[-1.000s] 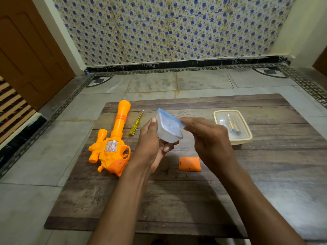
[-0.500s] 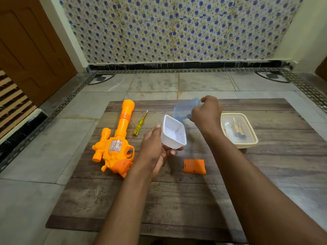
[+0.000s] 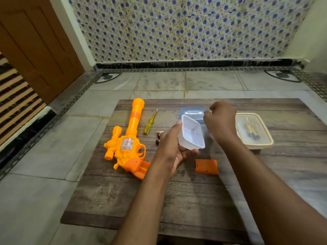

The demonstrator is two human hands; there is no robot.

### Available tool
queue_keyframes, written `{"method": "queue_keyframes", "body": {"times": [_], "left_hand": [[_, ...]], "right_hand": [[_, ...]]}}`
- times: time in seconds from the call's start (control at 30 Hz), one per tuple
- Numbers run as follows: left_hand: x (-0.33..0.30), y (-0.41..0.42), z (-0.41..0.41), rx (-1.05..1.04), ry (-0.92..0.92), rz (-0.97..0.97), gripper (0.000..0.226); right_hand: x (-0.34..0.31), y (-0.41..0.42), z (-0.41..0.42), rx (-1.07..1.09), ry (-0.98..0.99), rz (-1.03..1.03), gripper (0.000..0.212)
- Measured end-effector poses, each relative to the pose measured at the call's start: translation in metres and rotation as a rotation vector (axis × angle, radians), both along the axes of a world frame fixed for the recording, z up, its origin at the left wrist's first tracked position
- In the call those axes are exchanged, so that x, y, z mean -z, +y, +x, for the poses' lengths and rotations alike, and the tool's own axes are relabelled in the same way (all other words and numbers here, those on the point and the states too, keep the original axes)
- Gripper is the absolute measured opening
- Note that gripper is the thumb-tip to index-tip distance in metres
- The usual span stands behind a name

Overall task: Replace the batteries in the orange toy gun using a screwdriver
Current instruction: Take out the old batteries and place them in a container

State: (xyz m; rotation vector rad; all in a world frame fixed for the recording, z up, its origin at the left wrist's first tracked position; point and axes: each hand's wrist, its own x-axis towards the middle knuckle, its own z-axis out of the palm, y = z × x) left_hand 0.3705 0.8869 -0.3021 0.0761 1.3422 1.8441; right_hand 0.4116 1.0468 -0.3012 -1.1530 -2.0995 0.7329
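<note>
The orange toy gun (image 3: 127, 144) lies on the left of the wooden mat (image 3: 177, 200), with its grip's battery bay open toward me. Its orange battery cover (image 3: 207, 166) lies apart, near the middle. A yellow screwdriver (image 3: 150, 123) rests right of the barrel. Two dark batteries (image 3: 158, 137) lie partly hidden behind my left hand (image 3: 169, 152), which holds a small white tub (image 3: 192, 134) tilted above the mat. My right hand (image 3: 221, 121) has curled fingers pinching the right edge of the tub's blue lid (image 3: 192, 113), which is low on the mat.
A cream plastic box (image 3: 265, 138) holding several batteries stands at the mat's right side. The mat lies on a grey tiled floor (image 3: 44, 156). A brown door (image 3: 35, 46) is at the left and a flowered tile wall (image 3: 185, 29) stands behind.
My right hand pulled the blue lid off the white tub and carried it away to the far side of the mat. The left hand kept hold of the tub.
</note>
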Motion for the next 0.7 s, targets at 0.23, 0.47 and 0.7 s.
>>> {"method": "queue_keyframes", "body": {"times": [0.23,0.47,0.7], "left_hand": [[0.005,0.016,0.011,-0.132,0.213,-0.067,0.035],[0.013,0.013,0.001,-0.036,1.204,-0.473,0.033],[0.025,-0.009,-0.037,0.319,1.493,-0.99,0.063]], "right_hand": [[-0.02,-0.056,0.058,-0.19,0.003,-0.127,0.029],[-0.001,-0.049,0.062,-0.063,0.021,-0.022,0.017],[0.017,-0.035,0.051,-0.082,-0.092,0.023,0.024]]}}
